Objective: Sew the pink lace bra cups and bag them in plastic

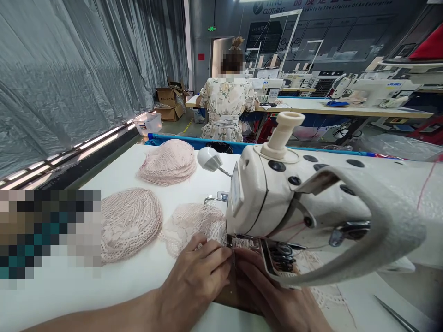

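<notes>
A pale pink lace piece (197,221) lies under the head of a white sewing machine (249,198), partly hidden behind it. My left hand (200,272) is closed at its near edge, fingers bent and fingertips pinching beside the needle area. Opposite it, my right hand (273,290) reaches in under the machine head, its fingers pressed together on the lace; the machine's curved guard partly covers this hand. More lace (328,290) trails out to the right of my right wrist.
Two piles of pink lace pieces, a near pile (131,226) and a far pile (169,161), lie left on the white table (138,290). Scissors or tweezers (394,313) rest at lower right. A person (224,106) sits ahead at another sewing table (311,106). Boxes (169,101) stand by the curtain.
</notes>
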`<state>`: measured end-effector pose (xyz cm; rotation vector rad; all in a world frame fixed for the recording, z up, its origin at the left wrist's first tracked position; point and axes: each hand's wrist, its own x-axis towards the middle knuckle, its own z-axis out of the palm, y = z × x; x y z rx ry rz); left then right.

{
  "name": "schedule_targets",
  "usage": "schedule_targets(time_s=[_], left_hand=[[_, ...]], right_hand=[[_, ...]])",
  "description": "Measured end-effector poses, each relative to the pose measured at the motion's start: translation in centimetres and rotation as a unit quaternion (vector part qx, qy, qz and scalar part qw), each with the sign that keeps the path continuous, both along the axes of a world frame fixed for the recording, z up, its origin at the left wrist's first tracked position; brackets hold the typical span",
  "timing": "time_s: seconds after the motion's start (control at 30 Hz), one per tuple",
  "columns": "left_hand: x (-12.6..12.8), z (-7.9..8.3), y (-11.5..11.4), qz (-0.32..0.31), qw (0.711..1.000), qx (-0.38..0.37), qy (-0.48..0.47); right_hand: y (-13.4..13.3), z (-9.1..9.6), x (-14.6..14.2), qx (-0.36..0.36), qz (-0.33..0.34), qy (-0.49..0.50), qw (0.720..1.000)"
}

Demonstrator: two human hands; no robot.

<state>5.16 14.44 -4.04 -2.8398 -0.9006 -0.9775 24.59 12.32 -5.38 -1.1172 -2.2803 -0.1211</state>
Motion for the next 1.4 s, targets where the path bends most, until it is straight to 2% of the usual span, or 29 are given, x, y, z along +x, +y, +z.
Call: schedule_targets(time_s=[0.17,0.33,0.57,0.83,0.97,1.23,1.4], left_hand=[[0.0,0.2,-0.1,0.001,1.000,-0.014,0.009],[0.0,0.1,0.0,-0.004,1.000,-0.014,-0.006],[0.0,-0.1,-0.2,-0.003,1.000,-0.016,-0.011],[-0.3,0.0,-0.1,-0.005,0.999,-0.049,-0.009],[-0.5,0.0,0.2,-0.019,0.998,-0.052,-0.023],[-1.1,0.7,0.5,0.006,0.982,-0.173,-0.079],[-1.1,0.4,0.4,0.015,0.976,-0.198,-0.090]], right_hand=[[0.0,0.0,0.3,0.005,-0.001,-0.004,1.000],[-0.2,-0.2,0.8,-0.031,0.012,-0.032,0.999],[-0.2,-0.1,0.9,-0.043,0.013,-0.038,0.998],[-0.3,0.3,1.1,0.037,0.008,-0.017,0.999],[-0.1,0.0,0.9,0.020,0.012,-0.051,0.998],[-0.2,-0.1,0.8,-0.011,0.003,-0.061,0.998],[-0.2,0.0,0.7,-0.030,0.001,-0.050,0.998]])
